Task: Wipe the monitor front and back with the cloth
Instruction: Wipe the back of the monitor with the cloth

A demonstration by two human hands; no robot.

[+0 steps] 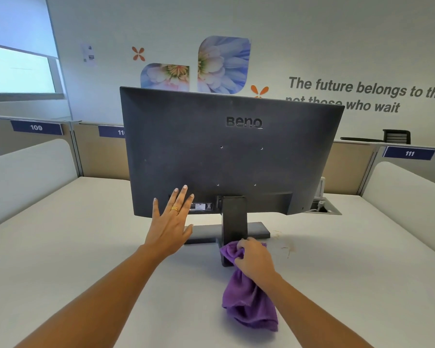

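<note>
One white desk (60,259) filled most of what I could see, running out to low partitions on its far side. At its middle stood the monitor (199,151), its dark matte back turned toward me, so the screen side was wholly hidden. The casing looked faintly speckled and carried a raised logo near the top, four small screw holes and a label at the lower edge that I could not read. Its stand (234,217) came down to a flat base, the near foot partly covered. The purple cloth (249,305) lay bunched against that foot, its loose end trailing nearer over the desk. The left hand (170,224) pressed flat on the monitor's lower left back, fingers straight and spread. The right hand (255,259) gripped the cloth's far end, fingers curled into the fabric, their tips buried. A gold ring (175,209) sat on a left finger.
</note>
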